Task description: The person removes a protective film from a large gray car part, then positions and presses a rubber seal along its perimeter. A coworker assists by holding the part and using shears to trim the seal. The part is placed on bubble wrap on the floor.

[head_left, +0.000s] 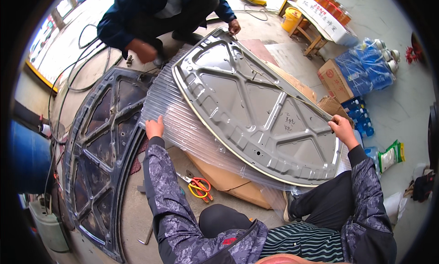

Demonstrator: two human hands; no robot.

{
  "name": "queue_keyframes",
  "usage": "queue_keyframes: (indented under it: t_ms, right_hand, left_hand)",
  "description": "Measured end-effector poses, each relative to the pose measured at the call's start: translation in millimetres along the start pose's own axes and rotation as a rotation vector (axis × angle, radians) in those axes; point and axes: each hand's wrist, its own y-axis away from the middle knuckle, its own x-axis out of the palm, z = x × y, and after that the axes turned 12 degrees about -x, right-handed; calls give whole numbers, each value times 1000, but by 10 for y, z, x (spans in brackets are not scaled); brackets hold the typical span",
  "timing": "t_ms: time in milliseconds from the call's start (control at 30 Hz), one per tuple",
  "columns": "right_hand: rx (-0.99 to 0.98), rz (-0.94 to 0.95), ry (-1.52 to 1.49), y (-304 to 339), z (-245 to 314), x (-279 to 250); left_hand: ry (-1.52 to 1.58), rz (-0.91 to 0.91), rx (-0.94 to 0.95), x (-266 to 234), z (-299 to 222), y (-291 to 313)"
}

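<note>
A grey car hood (210, 108), its ribbed underside facing up, lies over a clear corrugated plastic sheet (176, 122). My right hand (340, 130) has its fingers closed on the hood's right corner. My left hand (154, 128) is at the sheet's left edge, thumb and forefinger apart, with nothing visible in it. Just left of that hand lies a dark, dirty, worn car hood (98, 149), underside up. Across from me a crouching person (169, 17) grips the grey hood's far corner with one hand (234, 27); the other hand (142, 51) is blurred.
Red and yellow-handled scissors (199, 186) lie on the floor near flattened cardboard (224, 179). Black hoses (75, 81) curve along the left, beside a blue barrel (29, 156). Wrapped blue bottles (363, 65), a carton (336, 80) and a wooden stool (315, 42) stand at the right.
</note>
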Motion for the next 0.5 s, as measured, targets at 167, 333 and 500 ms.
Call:
queue_keyframes:
  t_ms: [167, 333, 500]
  right_hand:
    - [53, -12, -58, -166, -298, -140]
    - [305, 16, -387, -262, -492, -105]
    - [379, 28, -658, -239, -371, -31]
  left_hand:
    - [56, -121, -40, 44, -152, 381]
    - [6, -179, -19, -46, -489, 989]
    - [2, 12, 168, 19, -837, 1576]
